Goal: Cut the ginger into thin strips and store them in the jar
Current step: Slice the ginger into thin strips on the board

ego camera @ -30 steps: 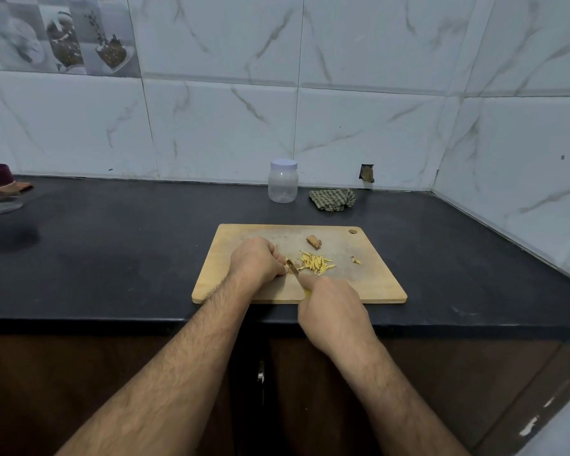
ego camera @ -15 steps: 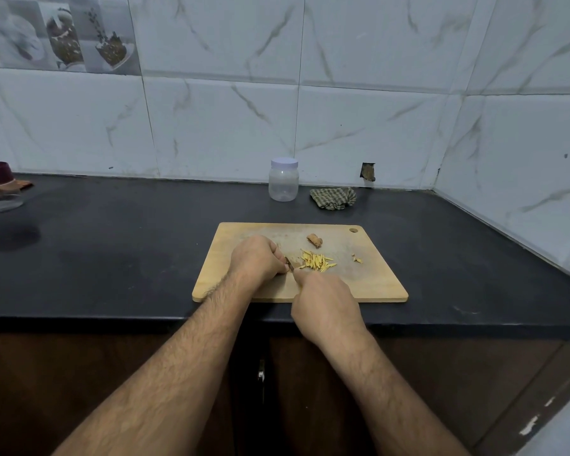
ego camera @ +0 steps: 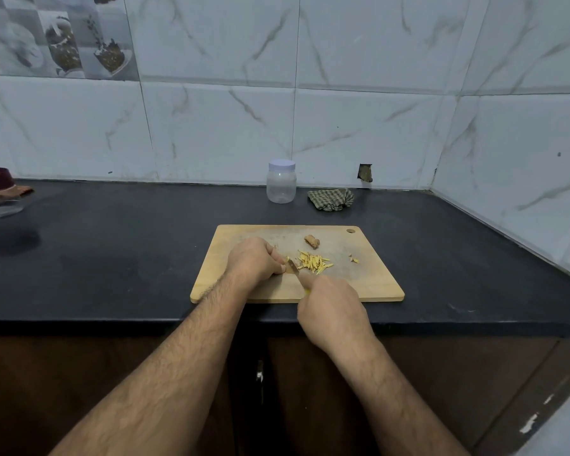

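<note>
Bare, hairy forearms, no sleeves

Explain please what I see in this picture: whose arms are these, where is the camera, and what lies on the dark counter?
There is no machine, only a person wearing a camera on the head, looking down at both arms. The left hand holds a small ginger piece against the pale wooden cutting board. The right hand grips a knife with a yellow handle. Beside the blade lies a pile of thin yellow ginger strips, and behind it a brown ginger chunk. At the wall stand a clear plastic jar with a white lid and a crumpled checked cloth.
</note>
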`<state>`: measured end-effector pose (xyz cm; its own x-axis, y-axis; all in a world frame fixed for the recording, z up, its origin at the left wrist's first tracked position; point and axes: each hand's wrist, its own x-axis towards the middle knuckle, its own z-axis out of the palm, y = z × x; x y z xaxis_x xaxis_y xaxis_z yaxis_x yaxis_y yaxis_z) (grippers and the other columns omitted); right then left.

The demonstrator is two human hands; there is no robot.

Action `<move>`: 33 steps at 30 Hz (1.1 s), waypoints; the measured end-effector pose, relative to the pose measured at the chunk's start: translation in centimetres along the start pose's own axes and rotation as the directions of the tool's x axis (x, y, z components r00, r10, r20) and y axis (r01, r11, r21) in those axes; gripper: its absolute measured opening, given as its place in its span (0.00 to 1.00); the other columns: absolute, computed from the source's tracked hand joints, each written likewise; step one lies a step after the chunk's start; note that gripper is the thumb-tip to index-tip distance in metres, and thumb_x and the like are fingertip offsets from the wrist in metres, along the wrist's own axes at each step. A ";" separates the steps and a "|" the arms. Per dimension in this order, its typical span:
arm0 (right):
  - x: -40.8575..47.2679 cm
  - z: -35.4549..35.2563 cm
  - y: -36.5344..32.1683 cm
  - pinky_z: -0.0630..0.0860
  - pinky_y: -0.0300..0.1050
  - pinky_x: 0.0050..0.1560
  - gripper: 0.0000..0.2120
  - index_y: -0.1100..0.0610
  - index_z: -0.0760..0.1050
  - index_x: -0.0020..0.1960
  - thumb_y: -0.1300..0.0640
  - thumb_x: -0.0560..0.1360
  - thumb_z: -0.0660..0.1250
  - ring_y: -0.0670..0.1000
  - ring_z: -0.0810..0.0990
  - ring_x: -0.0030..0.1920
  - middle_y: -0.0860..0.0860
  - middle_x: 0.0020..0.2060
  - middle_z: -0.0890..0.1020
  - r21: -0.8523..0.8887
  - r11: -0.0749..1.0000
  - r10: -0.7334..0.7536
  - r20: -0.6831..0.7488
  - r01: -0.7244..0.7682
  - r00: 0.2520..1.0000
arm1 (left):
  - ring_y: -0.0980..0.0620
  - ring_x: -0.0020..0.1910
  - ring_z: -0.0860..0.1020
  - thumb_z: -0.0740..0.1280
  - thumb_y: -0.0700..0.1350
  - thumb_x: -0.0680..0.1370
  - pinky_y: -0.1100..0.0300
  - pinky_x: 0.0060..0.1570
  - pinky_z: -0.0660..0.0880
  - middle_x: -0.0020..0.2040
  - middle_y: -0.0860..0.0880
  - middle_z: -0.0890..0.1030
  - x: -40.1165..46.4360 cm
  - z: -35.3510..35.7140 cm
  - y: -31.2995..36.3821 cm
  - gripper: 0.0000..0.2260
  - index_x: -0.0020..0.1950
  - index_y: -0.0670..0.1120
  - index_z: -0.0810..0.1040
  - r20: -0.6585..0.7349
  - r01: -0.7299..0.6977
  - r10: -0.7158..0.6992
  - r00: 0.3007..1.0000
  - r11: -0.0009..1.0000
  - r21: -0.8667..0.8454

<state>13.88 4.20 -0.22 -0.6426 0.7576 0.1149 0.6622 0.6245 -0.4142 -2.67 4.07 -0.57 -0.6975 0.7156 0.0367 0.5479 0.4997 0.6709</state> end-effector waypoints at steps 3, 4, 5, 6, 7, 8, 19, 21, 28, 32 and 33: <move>0.1 0.0 0.1 0.78 0.49 0.45 0.22 0.47 0.73 0.67 0.63 0.77 0.58 0.54 0.77 0.50 0.51 0.49 0.79 0.017 1.000 -0.012 -0.014 0.012 1.000 | 0.55 0.44 0.80 0.73 0.44 0.74 0.59 0.43 0.75 0.44 0.53 0.84 0.2 -0.1 0.2 0.03 0.45 0.46 0.85 0.006 0.025 -0.025 1.000 1.000 0.019; 0.1 0.0 0.1 0.77 0.48 0.44 0.20 0.47 0.74 0.64 0.63 0.76 0.57 0.54 0.76 0.49 0.51 0.47 0.78 0.013 1.000 -0.019 -0.015 0.019 1.000 | 0.52 0.47 0.81 0.72 0.44 0.74 0.57 0.46 0.77 0.46 0.51 0.85 0.2 -0.1 0.3 0.05 0.46 0.44 0.85 0.001 0.036 -0.036 0.999 0.999 0.026; 0.2 0.0 0.0 0.76 0.48 0.43 0.20 0.47 0.74 0.63 0.62 0.76 0.57 0.54 0.76 0.48 0.51 0.46 0.78 0.009 1.000 -0.025 -0.013 0.025 1.000 | 0.51 0.48 0.81 0.72 0.44 0.74 0.56 0.47 0.77 0.48 0.50 0.85 0.3 -0.1 0.4 0.06 0.47 0.43 0.85 -0.004 0.047 -0.047 0.999 0.999 0.027; 0.3 -0.1 0.0 0.76 0.48 0.43 0.20 0.47 0.74 0.64 0.62 0.76 0.57 0.54 0.76 0.49 0.51 0.47 0.78 0.006 1.000 -0.026 -0.011 0.026 1.000 | 0.51 0.48 0.81 0.72 0.44 0.73 0.56 0.47 0.78 0.48 0.49 0.85 0.4 -0.1 0.4 0.07 0.47 0.42 0.85 -0.005 0.056 -0.056 0.998 0.998 0.027; 0.3 -0.1 0.0 0.77 0.48 0.45 0.20 0.47 0.73 0.65 0.62 0.77 0.57 0.54 0.76 0.50 0.51 0.49 0.79 0.006 1.000 -0.025 -0.006 0.025 1.000 | 0.51 0.49 0.82 0.72 0.44 0.73 0.56 0.47 0.78 0.48 0.49 0.85 0.5 -0.1 0.4 0.07 0.48 0.43 0.85 -0.002 0.065 -0.065 0.998 0.997 0.032; 0.3 -0.1 -0.1 0.78 0.49 0.47 0.21 0.47 0.73 0.66 0.62 0.77 0.58 0.54 0.76 0.51 0.51 0.50 0.79 0.007 1.000 -0.024 0.001 0.024 1.000 | 0.50 0.49 0.82 0.73 0.44 0.72 0.56 0.47 0.78 0.48 0.49 0.85 0.7 -0.1 0.4 0.07 0.48 0.43 0.85 0.004 0.075 -0.075 0.997 0.996 0.042; 0.4 0.0 -0.1 0.74 0.45 0.42 0.18 0.49 0.74 0.62 0.63 0.76 0.59 0.53 0.74 0.46 0.50 0.45 0.77 0.008 0.999 -0.043 0.014 0.043 0.999 | 0.51 0.49 0.82 0.75 0.47 0.70 0.56 0.48 0.80 0.46 0.50 0.85 1.0 -0.2 0.4 0.08 0.46 0.45 0.85 0.007 0.103 -0.103 0.995 0.992 0.070; 0.4 0.0 -0.4 0.75 0.46 0.44 0.20 0.49 0.75 0.63 0.63 0.75 0.59 0.54 0.76 0.50 0.51 0.48 0.78 0.013 0.999 -0.034 0.015 0.034 0.999 | 0.51 0.49 0.82 0.75 0.47 0.70 0.57 0.45 0.78 0.46 0.50 0.85 1.0 -0.2 0.4 0.08 0.46 0.45 0.85 0.008 0.104 -0.105 0.994 0.992 0.071; 0.1 -0.2 -0.7 0.72 0.46 0.44 0.19 0.49 0.74 0.64 0.64 0.76 0.59 0.53 0.75 0.50 0.51 0.50 0.77 -0.028 0.998 -0.058 0.011 0.059 0.998 | 0.51 0.49 0.82 0.75 0.48 0.71 0.57 0.43 0.77 0.47 0.49 0.85 0.8 -0.3 0.5 0.10 0.48 0.44 0.85 0.013 0.096 -0.098 0.995 0.992 0.078; -0.9 0.1 0.2 0.74 0.47 0.42 0.21 0.47 0.71 0.67 0.62 0.77 0.60 0.55 0.77 0.53 0.52 0.49 0.77 -0.046 0.998 -0.030 0.046 0.032 0.999 | 0.51 0.50 0.82 0.76 0.48 0.71 0.56 0.46 0.78 0.48 0.48 0.85 1.0 -0.3 0.4 0.11 0.49 0.43 0.85 0.007 0.101 -0.101 0.995 0.992 0.074; -0.9 0.2 0.3 0.75 0.47 0.42 0.22 0.47 0.71 0.68 0.62 0.77 0.60 0.54 0.77 0.52 0.52 0.50 0.78 -0.041 0.999 -0.027 0.042 0.029 0.999 | 0.51 0.50 0.82 0.76 0.48 0.71 0.56 0.48 0.79 0.47 0.49 0.85 1.1 -0.3 0.4 0.10 0.48 0.44 0.85 0.006 0.099 -0.100 0.995 0.992 0.072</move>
<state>14.61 3.62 -0.59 -0.6756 0.7319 0.0883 0.6588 0.6532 -0.3732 -3.34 4.87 -0.08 -0.7458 0.6652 -0.0354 0.5076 0.6020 0.6164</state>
